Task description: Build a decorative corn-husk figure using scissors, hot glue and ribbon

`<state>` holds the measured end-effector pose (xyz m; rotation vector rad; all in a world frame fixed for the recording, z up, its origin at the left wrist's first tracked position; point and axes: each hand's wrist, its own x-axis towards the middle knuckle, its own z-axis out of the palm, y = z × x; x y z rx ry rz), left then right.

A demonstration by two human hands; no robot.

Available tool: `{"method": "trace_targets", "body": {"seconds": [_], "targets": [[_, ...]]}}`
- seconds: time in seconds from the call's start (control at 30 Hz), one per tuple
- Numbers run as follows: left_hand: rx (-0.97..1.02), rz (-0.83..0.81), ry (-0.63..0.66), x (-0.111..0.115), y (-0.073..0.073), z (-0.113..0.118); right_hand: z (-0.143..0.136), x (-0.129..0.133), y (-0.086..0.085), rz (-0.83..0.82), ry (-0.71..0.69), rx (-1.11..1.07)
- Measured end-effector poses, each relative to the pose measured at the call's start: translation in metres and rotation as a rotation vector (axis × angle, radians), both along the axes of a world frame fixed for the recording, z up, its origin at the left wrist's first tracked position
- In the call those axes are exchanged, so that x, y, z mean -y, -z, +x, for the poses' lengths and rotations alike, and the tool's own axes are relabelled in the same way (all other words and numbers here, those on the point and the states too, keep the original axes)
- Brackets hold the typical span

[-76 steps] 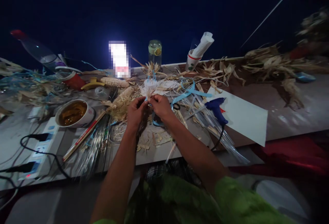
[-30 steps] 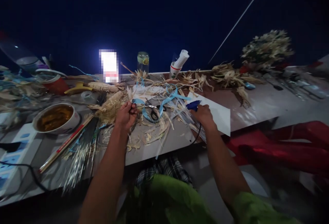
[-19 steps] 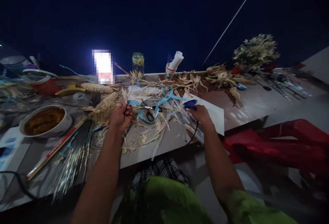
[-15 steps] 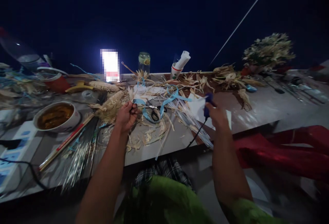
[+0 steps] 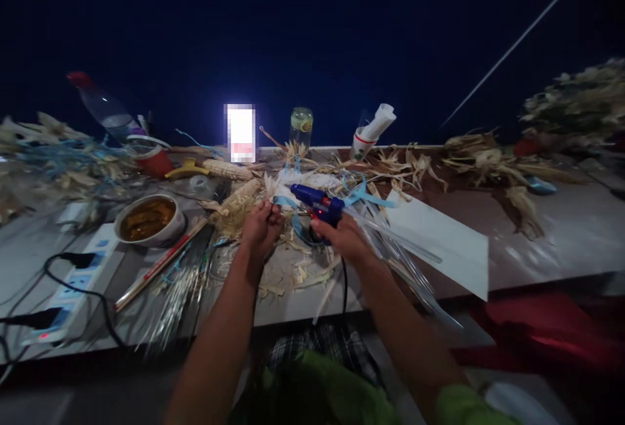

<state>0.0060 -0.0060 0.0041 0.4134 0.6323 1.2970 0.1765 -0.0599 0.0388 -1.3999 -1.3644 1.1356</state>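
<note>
My right hand [image 5: 346, 235] is wrapped round the handle of a blue hot glue gun [image 5: 323, 204]. The gun's nozzle points left, just short of a pale corn husk flower [image 5: 271, 185]. That flower is pinched in the closed fingers of my left hand [image 5: 262, 224]; its stem is hidden by them. A light blue ribbon [image 5: 284, 201] runs from beside the left fingertips and passes behind the gun. Under the hands lie torn husk scraps [image 5: 307, 275]. The scissors are mostly covered by the gun and my right hand.
On the left stand a bowl of brown liquid [image 5: 149, 220] and a power strip [image 5: 85, 282] with black cords. Corn cobs [image 5: 229, 170], a lit screen [image 5: 241, 132], a jar [image 5: 301, 127] and a paper cup [image 5: 362, 144] line the back. Clear glue sticks [image 5: 405, 243] and a white sheet [image 5: 444, 236] lie right.
My right hand has brought the glue gun leftward, close to the flower in my left hand. The view has shifted left, so the things on the table appear farther right.
</note>
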Motion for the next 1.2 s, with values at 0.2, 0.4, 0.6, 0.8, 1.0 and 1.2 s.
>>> {"method": "trace_targets", "body": {"seconds": [0.2, 0.4, 0.6, 0.8, 1.0, 1.2], "targets": [[-0.007, 0.023, -0.065, -0.003, 0.004, -0.004, -0.007, -0.01, 0.014, 0.051, -0.101, 0.172], [-0.004, 0.033, -0.047, -0.003, 0.002, -0.003, -0.011, -0.009, 0.023, 0.144, -0.093, 0.182], [0.0, 0.032, -0.039, -0.003, 0.001, -0.003, -0.015, -0.007, 0.011, 0.211, -0.088, 0.205], [-0.001, 0.031, -0.035, -0.003, 0.001, -0.003, -0.015, -0.006, 0.007, 0.225, -0.09, 0.187], [-0.003, 0.04, -0.033, -0.003, 0.001, -0.002, -0.015, -0.007, 0.007, 0.27, -0.088, 0.208], [-0.039, 0.012, -0.044, -0.004, 0.001, -0.003, -0.014, -0.008, 0.006, 0.325, -0.137, 0.271]]}}
